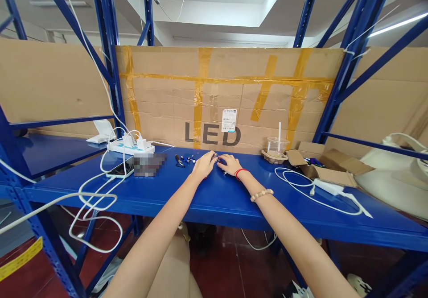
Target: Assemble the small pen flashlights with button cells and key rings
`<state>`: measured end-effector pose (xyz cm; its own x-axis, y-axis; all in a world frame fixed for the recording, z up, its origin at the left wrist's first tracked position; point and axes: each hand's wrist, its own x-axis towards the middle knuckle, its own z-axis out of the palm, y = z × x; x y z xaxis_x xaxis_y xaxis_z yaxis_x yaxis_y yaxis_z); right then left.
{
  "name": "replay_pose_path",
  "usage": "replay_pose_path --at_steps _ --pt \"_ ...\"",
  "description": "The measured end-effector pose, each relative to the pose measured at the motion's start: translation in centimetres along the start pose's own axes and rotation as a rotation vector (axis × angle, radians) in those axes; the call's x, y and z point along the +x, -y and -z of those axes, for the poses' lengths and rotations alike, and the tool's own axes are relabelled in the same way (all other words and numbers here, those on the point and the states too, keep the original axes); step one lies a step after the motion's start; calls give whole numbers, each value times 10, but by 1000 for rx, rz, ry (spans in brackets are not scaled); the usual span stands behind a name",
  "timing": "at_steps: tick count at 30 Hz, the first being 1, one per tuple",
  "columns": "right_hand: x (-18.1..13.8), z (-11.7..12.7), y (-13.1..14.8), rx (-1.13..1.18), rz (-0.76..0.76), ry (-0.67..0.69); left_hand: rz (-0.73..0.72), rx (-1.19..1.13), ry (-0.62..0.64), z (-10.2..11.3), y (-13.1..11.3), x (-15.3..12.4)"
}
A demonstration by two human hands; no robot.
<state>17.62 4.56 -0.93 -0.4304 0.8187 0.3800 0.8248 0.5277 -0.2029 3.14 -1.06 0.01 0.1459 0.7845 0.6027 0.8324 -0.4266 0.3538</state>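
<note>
Both my hands rest on the blue shelf top (214, 195), side by side in front of the cardboard panel marked LED (214, 106). My left hand (204, 164) has its fingers curled over small dark parts that are too small to name. My right hand (229, 163) is also curled, its fingertips meeting the left hand's over the same small parts. A red string and a bead bracelet circle my right wrist. A few small metal and dark pieces (183, 159) lie just left of my left hand.
A white power strip (131, 146) with chargers and looping white cables sits at the left, beside a phone (121, 169). A plastic cup with a straw (277, 148), open cardboard boxes (329, 166) and a white adapter with cable (326, 186) lie to the right. Blue rack uprights frame the bench.
</note>
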Motion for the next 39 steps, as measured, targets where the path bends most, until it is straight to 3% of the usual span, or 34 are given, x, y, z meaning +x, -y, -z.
replay_pose_path --at_steps 9,20,29,39 --pt "6 -4 6 -8 90 66 -54 56 48 -3 2 3" --pt "-1 12 4 -11 -52 -38 -40 102 93 2 -4 2" --pt "-8 23 10 -7 -198 -33 56 101 142 10 -9 -2" --pt "-13 25 18 21 -243 41 151 102 118 13 -9 -8"
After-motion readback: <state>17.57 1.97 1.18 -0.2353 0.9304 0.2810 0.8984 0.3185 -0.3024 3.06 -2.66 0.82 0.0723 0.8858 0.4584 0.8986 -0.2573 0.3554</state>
